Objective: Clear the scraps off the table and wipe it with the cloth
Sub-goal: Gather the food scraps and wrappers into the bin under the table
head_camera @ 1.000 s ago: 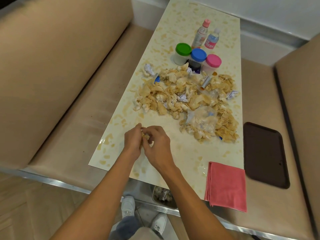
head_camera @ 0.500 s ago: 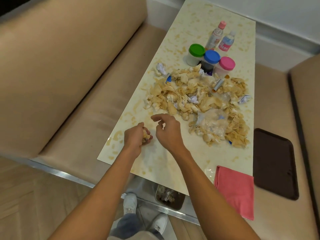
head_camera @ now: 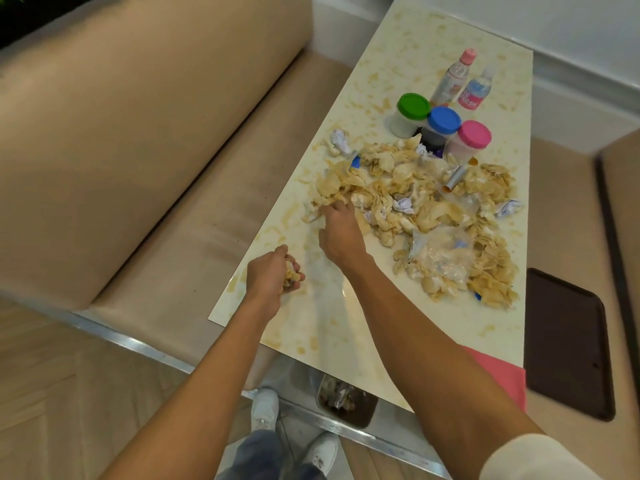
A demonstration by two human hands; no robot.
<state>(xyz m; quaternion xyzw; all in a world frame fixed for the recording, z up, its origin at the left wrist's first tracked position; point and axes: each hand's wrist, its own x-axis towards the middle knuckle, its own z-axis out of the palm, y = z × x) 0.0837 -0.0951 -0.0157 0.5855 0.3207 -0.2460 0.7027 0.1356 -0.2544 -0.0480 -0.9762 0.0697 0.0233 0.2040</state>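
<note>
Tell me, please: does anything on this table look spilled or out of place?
Scraps lie spilled in a wide heap across the middle of the table, reaching the jars, among them crumpled paper and a plastic bag. The left hand grips a few. A dark tray lies on the bench seat, not on the table.

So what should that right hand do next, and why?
Probably grasp a clump at the near edge of the scrap pile and lift it away. The right hand is at that edge, the left hand grips a wad of scraps, and most of the pile lies uncleared on the table.
</note>
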